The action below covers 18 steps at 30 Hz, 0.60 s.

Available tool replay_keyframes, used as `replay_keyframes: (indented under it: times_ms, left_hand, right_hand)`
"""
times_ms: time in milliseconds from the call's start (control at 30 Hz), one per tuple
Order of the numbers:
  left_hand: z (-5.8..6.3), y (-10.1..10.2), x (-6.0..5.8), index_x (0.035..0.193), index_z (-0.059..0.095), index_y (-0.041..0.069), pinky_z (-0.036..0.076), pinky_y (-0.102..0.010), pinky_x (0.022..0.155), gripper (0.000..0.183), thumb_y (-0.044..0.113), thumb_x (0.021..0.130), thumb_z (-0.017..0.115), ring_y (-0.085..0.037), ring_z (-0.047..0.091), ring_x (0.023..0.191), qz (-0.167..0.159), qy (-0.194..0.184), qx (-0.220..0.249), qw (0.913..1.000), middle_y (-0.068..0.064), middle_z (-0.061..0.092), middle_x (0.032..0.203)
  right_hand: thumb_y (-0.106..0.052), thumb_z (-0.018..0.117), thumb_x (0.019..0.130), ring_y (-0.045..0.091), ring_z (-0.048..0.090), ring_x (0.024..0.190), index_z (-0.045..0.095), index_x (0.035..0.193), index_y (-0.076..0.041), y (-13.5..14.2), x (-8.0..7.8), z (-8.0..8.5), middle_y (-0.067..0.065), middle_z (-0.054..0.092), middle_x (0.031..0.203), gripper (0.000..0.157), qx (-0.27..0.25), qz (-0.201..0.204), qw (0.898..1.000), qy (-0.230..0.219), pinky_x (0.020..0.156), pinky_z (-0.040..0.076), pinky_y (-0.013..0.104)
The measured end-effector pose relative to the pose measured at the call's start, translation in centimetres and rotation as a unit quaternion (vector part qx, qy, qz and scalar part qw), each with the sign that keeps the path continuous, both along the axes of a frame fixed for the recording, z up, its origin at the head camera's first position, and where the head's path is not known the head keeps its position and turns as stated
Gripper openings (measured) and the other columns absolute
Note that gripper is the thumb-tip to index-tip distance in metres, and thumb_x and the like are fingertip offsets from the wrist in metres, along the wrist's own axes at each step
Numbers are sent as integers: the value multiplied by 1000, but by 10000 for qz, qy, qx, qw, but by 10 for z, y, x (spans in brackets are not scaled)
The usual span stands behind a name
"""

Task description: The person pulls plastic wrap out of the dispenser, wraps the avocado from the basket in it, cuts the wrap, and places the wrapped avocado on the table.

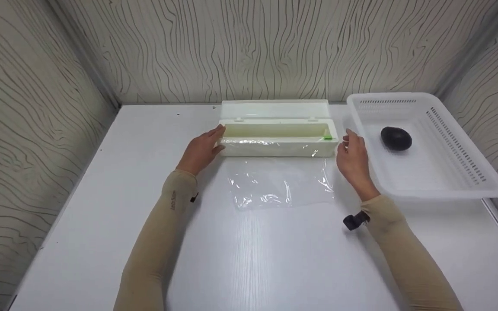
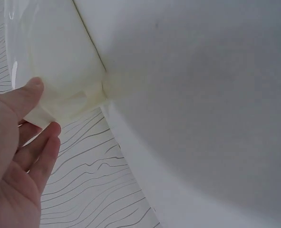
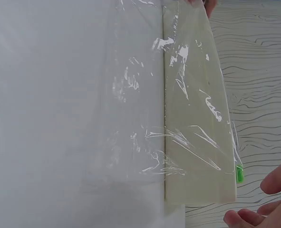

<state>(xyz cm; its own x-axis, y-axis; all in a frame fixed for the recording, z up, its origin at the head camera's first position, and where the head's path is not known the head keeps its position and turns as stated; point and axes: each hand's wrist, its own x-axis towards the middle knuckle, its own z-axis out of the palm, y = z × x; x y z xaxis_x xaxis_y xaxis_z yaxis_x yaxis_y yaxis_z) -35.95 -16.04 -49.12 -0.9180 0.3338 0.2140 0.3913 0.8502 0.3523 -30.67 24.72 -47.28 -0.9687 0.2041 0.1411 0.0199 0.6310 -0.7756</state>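
A long white cling film dispenser point(image 1: 279, 149) stands at the back of the table, its lid point(image 1: 275, 109) raised behind it. Clear cling film point(image 1: 281, 185) runs over its front edge and lies on the table before it. A small green slider point(image 1: 327, 137) shows at the dispenser's right end. My left hand point(image 1: 203, 149) holds the dispenser's left end, thumb point(image 2: 33, 90) on the front face and fingers around the corner. Beside the right end, my right hand point(image 1: 353, 157) hovers with loosely bent fingers; the right wrist view shows a gap between its fingertips and the dispenser.
A white plastic basket point(image 1: 439, 192) with slotted sides stands to the right, close to my right hand. Inside it lies a dark, egg-shaped object point(image 1: 396, 138). Wood-patterned panels point(image 1: 249, 52) enclose the white table point(image 1: 249, 259) at the back and sides.
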Motion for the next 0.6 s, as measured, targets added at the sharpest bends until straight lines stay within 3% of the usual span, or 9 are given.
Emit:
replay_keyframes:
  times_ms: [200,600]
  left_hand:
    - [-1,0,-1,161,37,18,37,-41,123,66,21,102,66,-26,46,148,-74,-219,72,9997,-2,37,166]
    - [-3,-5,-3,161,37,17,37,-40,123,66,22,102,66,-27,46,148,-145,-116,100,9998,-4,37,166]
  right_hand:
    - [-17,38,107,39,45,142,36,156,4,3,-19,-8,27,45,152,53,-907,-68,9944,-533,119,40,48]
    - [-25,41,109,22,47,131,37,156,-4,3,-35,-11,16,42,151,52,-1960,-265,9759,-920,113,46,33]
